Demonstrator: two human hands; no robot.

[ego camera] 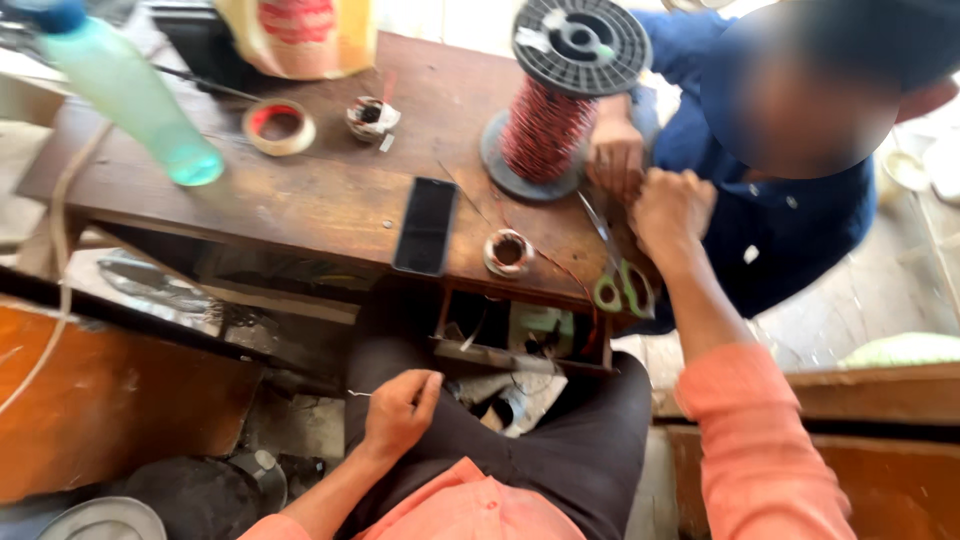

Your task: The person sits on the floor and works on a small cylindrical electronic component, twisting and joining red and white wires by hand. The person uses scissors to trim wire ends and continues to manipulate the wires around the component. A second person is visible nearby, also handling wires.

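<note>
Far left, on the wooden table [330, 200]: a pale green plastic bottle [130, 95] with a blue cap, lying tilted across the corner. A light cord [60, 260] hangs past the table's left edge.

Next along: a roll of tape [279, 127] with a red core, lying flat; just beside it a small dark coil wrapped in paper [371, 117]. Behind both, a yellow bag with red print [300, 35].

Below the table, on the wearer's lap: the left hand [400, 410], fingers curled in, thumb and forefinger pressed together on a thin pale wire end [358, 393] that pokes out to the left. Dark trousers [560, 450] beneath it.

Table centre: a black phone [425, 225], screen dark, lying flat near the front edge. To its right, a small ring of copper wire [508, 251], also flat. Under that, an open drawer [525, 335] with mixed odds and ends, not clear enough to list.

Behind the ring: a large spool of reddish copper wire [545, 125] standing upright, black plastic flanges top and bottom.

Right of the spool: a co-worker's hand [617, 155], fingers bent down at the spool's base; the person wears a blue shirt [790, 220].

Touching or nearly touching it, the right hand [672, 208], closed in a loose fist, knuckles up; what it grips cannot be told. Orange sleeve [760, 440] behind.

Just below that fist: green-handled scissors [615, 275] on the table's right front corner.
</note>
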